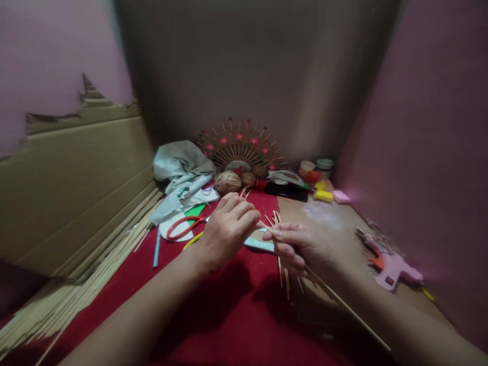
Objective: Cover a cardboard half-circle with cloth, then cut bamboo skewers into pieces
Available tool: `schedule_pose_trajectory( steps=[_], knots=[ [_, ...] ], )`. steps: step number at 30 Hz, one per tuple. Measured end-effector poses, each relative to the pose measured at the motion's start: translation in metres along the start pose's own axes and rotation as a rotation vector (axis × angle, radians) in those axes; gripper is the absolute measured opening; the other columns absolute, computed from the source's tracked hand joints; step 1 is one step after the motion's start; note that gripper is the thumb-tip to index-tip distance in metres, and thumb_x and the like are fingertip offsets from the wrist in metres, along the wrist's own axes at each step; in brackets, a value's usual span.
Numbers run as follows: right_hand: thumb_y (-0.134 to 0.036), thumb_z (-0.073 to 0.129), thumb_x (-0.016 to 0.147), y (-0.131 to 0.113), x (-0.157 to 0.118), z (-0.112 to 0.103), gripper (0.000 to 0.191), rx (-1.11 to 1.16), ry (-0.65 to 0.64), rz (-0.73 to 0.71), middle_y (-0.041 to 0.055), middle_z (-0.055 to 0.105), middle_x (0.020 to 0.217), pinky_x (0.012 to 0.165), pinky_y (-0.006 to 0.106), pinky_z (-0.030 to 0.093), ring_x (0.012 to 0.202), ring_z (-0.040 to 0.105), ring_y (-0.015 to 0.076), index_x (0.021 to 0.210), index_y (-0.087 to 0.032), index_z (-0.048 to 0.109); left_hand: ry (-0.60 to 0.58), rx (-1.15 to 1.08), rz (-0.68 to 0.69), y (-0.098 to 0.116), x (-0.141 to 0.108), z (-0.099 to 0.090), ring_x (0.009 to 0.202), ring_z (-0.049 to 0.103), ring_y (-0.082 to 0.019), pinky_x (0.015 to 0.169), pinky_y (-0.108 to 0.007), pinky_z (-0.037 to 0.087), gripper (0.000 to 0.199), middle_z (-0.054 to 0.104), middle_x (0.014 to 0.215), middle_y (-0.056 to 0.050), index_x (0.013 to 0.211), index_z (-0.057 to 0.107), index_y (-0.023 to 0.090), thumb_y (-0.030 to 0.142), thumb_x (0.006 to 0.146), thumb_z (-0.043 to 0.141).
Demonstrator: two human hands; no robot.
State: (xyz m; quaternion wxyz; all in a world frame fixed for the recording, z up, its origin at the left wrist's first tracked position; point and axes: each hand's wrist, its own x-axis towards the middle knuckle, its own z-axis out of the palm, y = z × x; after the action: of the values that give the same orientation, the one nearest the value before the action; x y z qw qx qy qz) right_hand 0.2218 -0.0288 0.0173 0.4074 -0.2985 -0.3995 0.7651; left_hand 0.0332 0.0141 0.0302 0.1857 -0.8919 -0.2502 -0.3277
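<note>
A long, thin pale stick (349, 302), like bamboo, slants up from the lower right between my hands. My right hand (292, 244) pinches it near its upper end, thumb against fingers. My left hand (231, 226) is closed over the tip, palm side hidden. A few short stick ends (244, 193) show just above my left hand; I cannot tell whether it holds them. Behind my right hand, several shorter sticks (286, 284) lie over the edge of a brown board, partly covered by the fingers. A pale blue strip (259, 245) lies beneath, between the hands.
Orange-handled scissors (185, 227) lie left of my left hand. Long sticks (84, 279) line the left by a cardboard wall (76, 168). Twine balls (227, 182), crumpled cloth (183, 162) and a decorated stick fan (240, 142) stand behind. A pink glue gun (394, 269) lies right.
</note>
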Motion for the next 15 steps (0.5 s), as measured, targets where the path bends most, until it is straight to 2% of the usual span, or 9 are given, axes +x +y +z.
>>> schedule_pose_trajectory(
  steps=[4, 10, 12, 15],
  knots=[
    [-0.024, 0.064, 0.078, 0.006, 0.005, -0.007, 0.014, 0.088, -0.049, -0.012, -0.0099, 0.038, 0.041, 0.024, 0.013, 0.02, 0.03, 0.015, 0.0019, 0.084, -0.011, 0.066, 0.002, 0.057, -0.032, 0.002, -0.003, 0.005, 0.078, 0.048, -0.02, 0.078, -0.037, 0.04, 0.018, 0.063, 0.079, -0.006, 0.082, 0.059, 0.015, 0.025, 0.092, 0.049],
    [-0.023, 0.063, 0.078, 0.011, 0.007, -0.003, 0.012, 0.165, -0.05, -0.03, -0.0094, 0.039, 0.042, 0.024, 0.013, 0.02, 0.03, 0.015, 0.0021, 0.081, -0.012, 0.066, 0.02, 0.122, -0.098, 0.012, -0.006, 0.004, 0.068, 0.048, -0.019, 0.068, -0.034, 0.037, 0.026, 0.061, 0.068, -0.005, 0.075, 0.061, 0.015, 0.024, 0.094, 0.045],
    [-0.024, 0.064, 0.077, 0.012, 0.007, 0.001, 0.011, 0.181, -0.053, -0.056, -0.0094, 0.04, 0.043, 0.024, 0.013, 0.021, 0.03, 0.016, 0.002, 0.082, -0.013, 0.066, 0.048, 0.042, -0.149, 0.017, -0.008, 0.007, 0.065, 0.05, -0.017, 0.065, -0.032, 0.037, 0.028, 0.059, 0.065, -0.005, 0.073, 0.06, 0.015, 0.024, 0.094, 0.044],
    [-0.025, 0.064, 0.078, 0.015, 0.006, 0.004, 0.012, 0.157, -0.054, -0.112, -0.0083, 0.045, 0.044, 0.025, 0.013, 0.025, 0.029, 0.022, 0.0024, 0.082, -0.014, 0.065, 0.067, -0.271, -0.3, 0.024, -0.011, 0.011, 0.065, 0.055, -0.014, 0.064, -0.026, 0.04, 0.022, 0.062, 0.07, -0.003, 0.083, 0.061, 0.014, 0.023, 0.094, 0.044]
  ],
)
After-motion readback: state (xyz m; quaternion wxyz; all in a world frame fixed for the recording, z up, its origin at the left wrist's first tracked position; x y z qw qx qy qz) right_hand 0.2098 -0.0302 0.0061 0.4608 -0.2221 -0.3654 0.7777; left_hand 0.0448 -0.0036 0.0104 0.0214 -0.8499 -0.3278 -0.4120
